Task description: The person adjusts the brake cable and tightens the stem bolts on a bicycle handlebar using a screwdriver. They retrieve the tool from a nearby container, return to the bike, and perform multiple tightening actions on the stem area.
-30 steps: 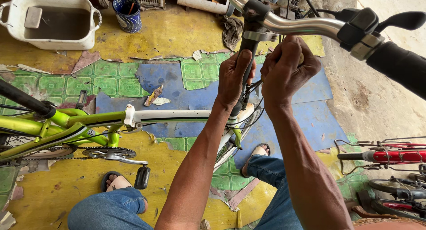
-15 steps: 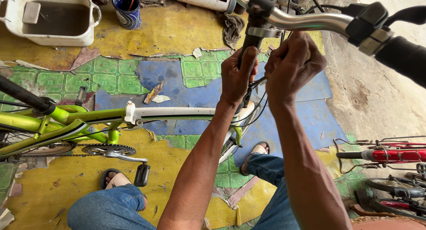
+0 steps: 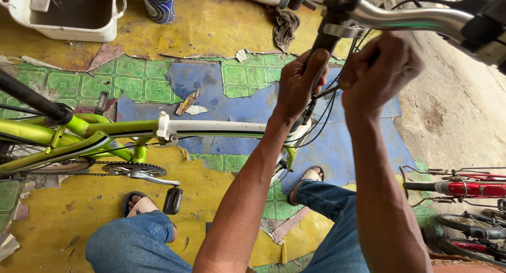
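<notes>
The green and white bicycle (image 3: 174, 129) stands across the peeling painted floor (image 3: 211, 30) in front of my knees, its silver handlebar (image 3: 406, 17) raised close to my face. My left hand (image 3: 298, 86) is clenched around the black stem (image 3: 324, 41) just under the bar clamp, steadying it. My right hand (image 3: 379, 72) has its grip closed on a slim tool (image 3: 327, 91) whose tip points in toward the stem and the cables beside it. I judge the adjusting mid-way: the tool is engaged, both hands are committed, nothing set down. A white tub (image 3: 74, 15) and a blue cup (image 3: 159, 4) sit well apart.
</notes>
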A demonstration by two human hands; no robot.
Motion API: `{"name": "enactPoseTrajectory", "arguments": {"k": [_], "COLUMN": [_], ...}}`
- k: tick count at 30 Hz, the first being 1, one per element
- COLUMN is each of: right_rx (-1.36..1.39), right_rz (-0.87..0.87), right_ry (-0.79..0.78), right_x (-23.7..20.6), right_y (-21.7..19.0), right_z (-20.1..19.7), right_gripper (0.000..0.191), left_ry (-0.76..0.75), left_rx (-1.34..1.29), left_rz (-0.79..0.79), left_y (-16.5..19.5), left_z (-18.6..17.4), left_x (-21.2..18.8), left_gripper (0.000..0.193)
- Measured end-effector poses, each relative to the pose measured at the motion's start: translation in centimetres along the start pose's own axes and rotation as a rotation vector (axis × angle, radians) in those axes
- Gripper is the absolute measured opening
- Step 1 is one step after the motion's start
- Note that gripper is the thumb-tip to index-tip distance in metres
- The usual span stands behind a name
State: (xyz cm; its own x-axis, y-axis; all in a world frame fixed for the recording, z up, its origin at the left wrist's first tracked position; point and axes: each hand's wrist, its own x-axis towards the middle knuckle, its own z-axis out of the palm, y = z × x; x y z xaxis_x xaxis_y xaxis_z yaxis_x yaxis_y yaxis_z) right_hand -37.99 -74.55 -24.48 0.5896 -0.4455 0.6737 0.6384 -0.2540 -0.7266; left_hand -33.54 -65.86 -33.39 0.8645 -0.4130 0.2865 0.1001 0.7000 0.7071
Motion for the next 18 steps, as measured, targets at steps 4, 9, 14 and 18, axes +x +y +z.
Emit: {"name": "enactPoseTrajectory", "arguments": {"k": [4,9,14,18], "right_rx": [0.071,0.085,0.117,0.115], "right_rz": [0.144,0.22,0.231,0.167], "right_ry": [0.085,0.065,0.033,-0.013], "right_x": [0.3,0.2,-0.3,-0.9], "right_y": [-0.3,-1.3,-1.7,-1.9], "right_z": [-1.2,-2.0,-0.9,0.1], "right_gripper": [0.038,0.034,0.035,0.036], "left_ry": [0.0,0.002,-0.007,-0.014], "left_rx": [-0.04,-0.027,-0.046,-0.052], "left_rz": [-0.027,-0.025,-0.066,-0.069], "left_y": [0.0,0.2,0.5,0.6], "left_z": [-0.3,-0.6,-0.9,-0.8], "left_x": [-0.1,-0.1,-0.1,-0.1], "left_gripper": [0.043,0.044,0.044,0.046]}}
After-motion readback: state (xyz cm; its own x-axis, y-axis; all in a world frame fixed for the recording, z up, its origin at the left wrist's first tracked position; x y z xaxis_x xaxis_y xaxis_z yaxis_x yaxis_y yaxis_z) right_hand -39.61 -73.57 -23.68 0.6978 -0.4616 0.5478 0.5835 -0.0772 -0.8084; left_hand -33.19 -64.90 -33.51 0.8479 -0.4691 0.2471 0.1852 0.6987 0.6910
